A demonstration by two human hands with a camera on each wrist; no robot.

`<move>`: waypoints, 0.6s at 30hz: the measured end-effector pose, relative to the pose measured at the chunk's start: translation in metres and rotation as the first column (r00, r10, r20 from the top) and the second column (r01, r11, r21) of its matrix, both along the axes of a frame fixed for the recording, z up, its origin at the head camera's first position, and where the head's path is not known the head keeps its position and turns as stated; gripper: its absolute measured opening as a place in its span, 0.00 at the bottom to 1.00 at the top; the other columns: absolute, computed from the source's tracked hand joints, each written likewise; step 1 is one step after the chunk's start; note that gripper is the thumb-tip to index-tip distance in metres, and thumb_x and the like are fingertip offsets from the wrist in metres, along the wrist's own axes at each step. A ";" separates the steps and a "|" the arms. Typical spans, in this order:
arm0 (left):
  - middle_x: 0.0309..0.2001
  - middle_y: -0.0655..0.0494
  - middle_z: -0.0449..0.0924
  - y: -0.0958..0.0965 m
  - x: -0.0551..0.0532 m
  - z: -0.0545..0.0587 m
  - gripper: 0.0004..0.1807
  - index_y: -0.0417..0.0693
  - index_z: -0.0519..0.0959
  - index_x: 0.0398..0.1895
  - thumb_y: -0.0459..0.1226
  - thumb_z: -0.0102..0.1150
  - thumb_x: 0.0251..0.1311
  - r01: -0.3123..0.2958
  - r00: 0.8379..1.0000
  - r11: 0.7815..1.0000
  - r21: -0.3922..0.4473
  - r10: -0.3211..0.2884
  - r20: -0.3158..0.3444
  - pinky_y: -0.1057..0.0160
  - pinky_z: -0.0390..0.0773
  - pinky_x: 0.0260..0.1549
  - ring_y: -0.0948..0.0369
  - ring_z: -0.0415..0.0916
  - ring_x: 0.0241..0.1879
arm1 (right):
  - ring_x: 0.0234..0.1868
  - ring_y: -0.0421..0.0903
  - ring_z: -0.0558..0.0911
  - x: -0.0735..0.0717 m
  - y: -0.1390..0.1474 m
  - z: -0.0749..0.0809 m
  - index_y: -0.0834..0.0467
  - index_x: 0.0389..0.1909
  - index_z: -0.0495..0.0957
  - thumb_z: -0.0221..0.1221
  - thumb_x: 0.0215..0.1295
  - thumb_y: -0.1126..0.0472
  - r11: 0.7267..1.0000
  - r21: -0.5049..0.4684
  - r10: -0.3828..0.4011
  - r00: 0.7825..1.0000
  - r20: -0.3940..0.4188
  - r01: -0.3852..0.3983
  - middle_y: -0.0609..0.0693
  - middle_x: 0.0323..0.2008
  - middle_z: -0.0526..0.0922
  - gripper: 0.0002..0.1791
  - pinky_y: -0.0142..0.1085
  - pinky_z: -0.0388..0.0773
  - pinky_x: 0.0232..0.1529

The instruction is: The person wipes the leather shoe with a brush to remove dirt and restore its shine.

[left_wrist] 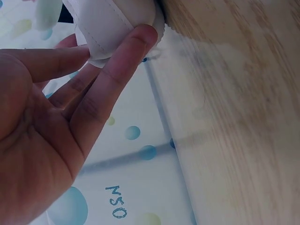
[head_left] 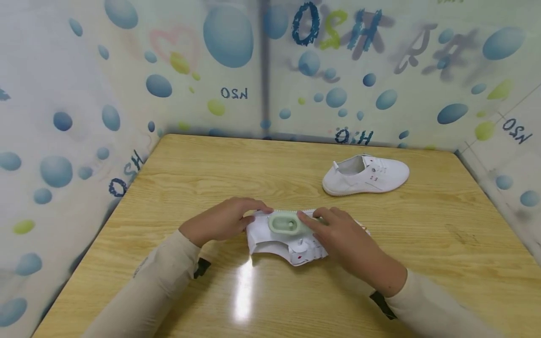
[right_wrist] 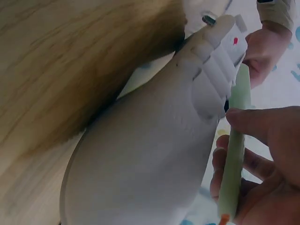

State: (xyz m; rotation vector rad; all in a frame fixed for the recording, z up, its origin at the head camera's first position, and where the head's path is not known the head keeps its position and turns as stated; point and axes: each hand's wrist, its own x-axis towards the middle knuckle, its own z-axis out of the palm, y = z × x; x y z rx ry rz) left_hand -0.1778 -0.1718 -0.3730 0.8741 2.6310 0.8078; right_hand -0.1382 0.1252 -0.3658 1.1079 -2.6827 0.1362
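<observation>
A white lace-up shoe (head_left: pixel 310 252) lies tilted over the table in front of me, its opening facing my body. My left hand (head_left: pixel 221 218) pinches its heel end between thumb and fingers; the left wrist view shows the fingertips pressed along the stitched white heel (left_wrist: pixel 110 28). In my right hand (head_left: pixel 348 244) is a light green brush (head_left: pixel 284 224) with a hollow oval head, laid against the upper side of the shoe. Thumb and fingers wrap its handle (right_wrist: pixel 230 173), which has an orange end. Any bristles are hidden.
A second white shoe (head_left: pixel 389 176) stands upright on the wooden table (head_left: pixel 236 173), farther back and to the right, toe pointing right. Walls with blue and green dots (head_left: pixel 228 37) enclose the table at the back and both sides.
</observation>
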 end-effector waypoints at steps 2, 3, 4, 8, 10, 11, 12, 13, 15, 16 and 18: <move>0.64 0.59 0.77 0.000 0.000 0.000 0.22 0.55 0.77 0.63 0.28 0.54 0.70 0.003 1.000 1.000 0.003 -0.003 0.004 0.50 0.71 0.65 0.55 0.71 0.68 | 0.42 0.49 0.79 0.001 -0.003 0.000 0.50 0.67 0.74 0.70 0.58 0.67 1.000 0.012 -0.003 1.000 -0.015 0.003 0.52 0.49 0.80 0.34 0.41 0.81 0.45; 0.64 0.60 0.77 0.000 0.000 -0.001 0.22 0.56 0.77 0.63 0.28 0.54 0.70 0.003 1.000 1.000 0.003 -0.003 0.006 0.50 0.71 0.65 0.55 0.71 0.68 | 0.42 0.49 0.79 0.002 -0.003 -0.001 0.49 0.67 0.74 0.70 0.58 0.67 1.000 0.016 -0.012 1.000 -0.017 0.013 0.52 0.49 0.80 0.35 0.41 0.81 0.44; 0.64 0.60 0.77 0.001 0.000 -0.001 0.22 0.55 0.77 0.63 0.28 0.54 0.70 0.003 1.000 1.000 0.005 -0.003 0.006 0.50 0.72 0.65 0.55 0.71 0.68 | 0.42 0.50 0.79 0.002 -0.003 -0.001 0.49 0.67 0.74 0.71 0.57 0.68 1.000 0.018 -0.020 1.000 -0.018 0.020 0.52 0.49 0.80 0.36 0.41 0.81 0.45; 0.63 0.58 0.78 0.002 0.000 -0.002 0.22 0.54 0.78 0.63 0.27 0.54 0.69 0.001 1.000 1.000 0.008 -0.001 0.001 0.51 0.72 0.64 0.55 0.71 0.67 | 0.47 0.52 0.80 0.007 0.009 0.001 0.48 0.68 0.74 0.72 0.55 0.68 0.996 0.021 -0.091 0.996 0.021 0.090 0.53 0.50 0.80 0.38 0.46 0.80 0.49; 0.63 0.58 0.78 0.002 0.000 -0.002 0.22 0.53 0.78 0.63 0.27 0.54 0.69 0.005 1.000 1.000 0.010 -0.005 -0.006 0.51 0.72 0.64 0.55 0.71 0.67 | 0.48 0.53 0.80 0.009 0.019 0.003 0.47 0.68 0.73 0.72 0.55 0.69 0.992 0.018 -0.122 0.992 0.037 0.121 0.54 0.51 0.80 0.38 0.47 0.80 0.50; 0.63 0.58 0.78 0.002 0.000 -0.002 0.22 0.53 0.78 0.63 0.27 0.54 0.69 0.004 1.000 1.000 0.010 -0.004 -0.008 0.51 0.72 0.64 0.55 0.71 0.67 | 0.48 0.53 0.80 0.011 0.025 0.004 0.47 0.68 0.73 0.72 0.55 0.68 0.991 0.016 -0.136 0.990 0.041 0.135 0.54 0.50 0.80 0.38 0.48 0.80 0.50; 0.63 0.58 0.78 0.002 0.000 -0.002 0.22 0.53 0.78 0.63 0.27 0.54 0.69 0.005 1.000 1.000 0.009 -0.005 -0.013 0.51 0.72 0.64 0.55 0.71 0.67 | 0.48 0.52 0.80 0.012 0.030 0.006 0.46 0.68 0.73 0.72 0.55 0.68 0.989 0.013 -0.147 0.988 0.042 0.147 0.53 0.50 0.80 0.39 0.48 0.80 0.50; 0.63 0.58 0.78 0.002 0.000 -0.002 0.22 0.53 0.78 0.63 0.27 0.54 0.69 0.005 1.000 1.000 0.009 -0.005 -0.017 0.52 0.72 0.64 0.55 0.72 0.67 | 0.47 0.52 0.80 0.013 0.036 0.007 0.46 0.67 0.73 0.72 0.54 0.68 0.988 0.008 -0.156 0.987 0.039 0.155 0.53 0.50 0.80 0.39 0.48 0.80 0.49; 0.63 0.58 0.78 0.002 0.001 -0.002 0.22 0.54 0.78 0.63 0.26 0.54 0.69 0.005 1.000 1.000 0.008 -0.005 -0.021 0.52 0.73 0.64 0.55 0.72 0.67 | 0.46 0.52 0.80 0.015 0.045 0.009 0.47 0.67 0.74 0.73 0.52 0.69 0.987 -0.007 -0.160 0.987 0.020 0.160 0.53 0.49 0.80 0.39 0.47 0.80 0.47; 0.63 0.58 0.78 0.001 0.001 -0.002 0.22 0.54 0.78 0.62 0.26 0.54 0.69 0.004 1.000 1.000 0.007 -0.004 -0.022 0.52 0.73 0.64 0.55 0.72 0.67 | 0.45 0.52 0.80 0.016 0.050 0.010 0.47 0.67 0.75 0.73 0.51 0.69 0.987 -0.017 -0.158 0.987 0.009 0.158 0.53 0.48 0.80 0.40 0.47 0.80 0.46; 0.63 0.58 0.78 0.001 0.001 -0.002 0.22 0.54 0.78 0.62 0.26 0.54 0.69 0.004 1.000 1.000 0.006 -0.004 -0.024 0.52 0.73 0.64 0.55 0.72 0.67 | 0.43 0.51 0.80 0.018 0.057 0.012 0.47 0.66 0.75 0.74 0.50 0.70 0.988 -0.038 -0.153 0.988 -0.013 0.152 0.53 0.47 0.80 0.41 0.47 0.80 0.44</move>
